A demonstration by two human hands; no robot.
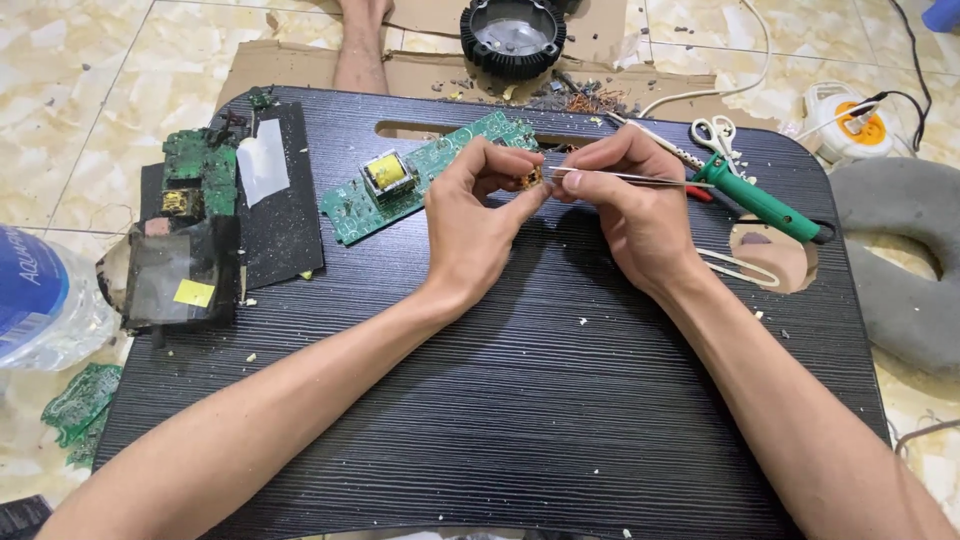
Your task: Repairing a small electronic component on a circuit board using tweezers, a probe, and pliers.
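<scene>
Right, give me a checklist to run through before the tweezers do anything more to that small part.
1. Left hand grips the small yellowish part between its fingertips: ok.
2. Right hand holds the tweezers: ok.
3. Tweezer tips at the part: ok; whether they actually grip anything, cannot tell.
4. Green-handled soldering iron lies on the black tray table, apart from both hands: ok.
5. Green circuit board lies flat just behind the left hand, close to the work: ok, but crowded.
6. Work surface free of debris: not ok, small crumbs are scattered on it.
</scene>
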